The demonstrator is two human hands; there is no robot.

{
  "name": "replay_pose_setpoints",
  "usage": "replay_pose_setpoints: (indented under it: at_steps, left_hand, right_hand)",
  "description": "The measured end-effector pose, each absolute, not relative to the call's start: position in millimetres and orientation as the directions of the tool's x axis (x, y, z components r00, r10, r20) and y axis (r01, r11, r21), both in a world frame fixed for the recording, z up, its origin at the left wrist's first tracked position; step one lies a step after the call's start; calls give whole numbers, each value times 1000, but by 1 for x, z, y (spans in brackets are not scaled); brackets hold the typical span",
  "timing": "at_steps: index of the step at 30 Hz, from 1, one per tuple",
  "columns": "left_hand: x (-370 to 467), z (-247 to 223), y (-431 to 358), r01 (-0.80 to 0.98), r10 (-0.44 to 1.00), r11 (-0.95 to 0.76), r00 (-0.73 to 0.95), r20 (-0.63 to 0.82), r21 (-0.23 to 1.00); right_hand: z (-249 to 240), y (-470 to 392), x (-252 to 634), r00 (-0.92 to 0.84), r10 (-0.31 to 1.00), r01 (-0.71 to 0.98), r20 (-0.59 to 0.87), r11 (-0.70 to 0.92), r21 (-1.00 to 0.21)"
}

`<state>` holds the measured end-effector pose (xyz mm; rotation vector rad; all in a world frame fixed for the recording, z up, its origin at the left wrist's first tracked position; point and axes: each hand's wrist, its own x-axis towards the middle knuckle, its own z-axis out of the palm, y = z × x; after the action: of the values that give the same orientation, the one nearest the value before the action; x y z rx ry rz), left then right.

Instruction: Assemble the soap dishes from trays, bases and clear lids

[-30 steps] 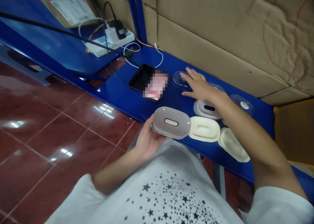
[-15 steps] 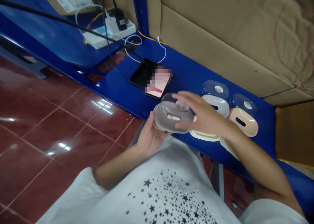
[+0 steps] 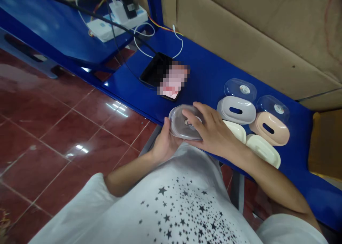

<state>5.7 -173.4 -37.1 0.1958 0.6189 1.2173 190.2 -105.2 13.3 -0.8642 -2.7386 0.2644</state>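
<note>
The left hand (image 3: 164, 142) has its grip closed on the grey box (image 3: 181, 131), thumb at the left end and palm below. The box is held at the counter's (image 3: 203, 73) near edge, left of the cream trays. The right hand (image 3: 217, 133) holds a clear lid (image 3: 175, 116) over the box, its grip spanning the top: fingertips by the far rim, thumb by the near one. Whether the lid is fully seated I cannot tell.

Beside the right hand, two cream trays, a left tray (image 3: 236, 130) and a right tray (image 3: 263, 149), lie along the near edge. Behind them sit a white box (image 3: 248, 112) and a peach box (image 3: 279, 133), each with a slot. Two more lids, a left lid (image 3: 233, 89) and a right lid (image 3: 268, 107), lie toward the back edge. A phone (image 3: 173, 80) lies nearer the counter's left end, against a black case (image 3: 155, 71).
</note>
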Motion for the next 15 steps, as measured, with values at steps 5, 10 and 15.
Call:
replay_pose_setpoints:
  at_steps: [5, 10, 15]
  left_hand:
    - [6, -40, -175, -840, 916, 370, 260, -305, 397]
    - [6, -40, -175, -850, 929, 343, 243, -279, 400]
    - [6, -37, -173, -848, 925, 362, 276, -260, 388]
  right_hand:
    - [12, -95, 195, -817, 549, 462, 178, 806, -370]
    - [9, -92, 195, -815, 534, 433, 223, 819, -377]
    - [4, -92, 196, -793, 520, 418, 318, 844, -336]
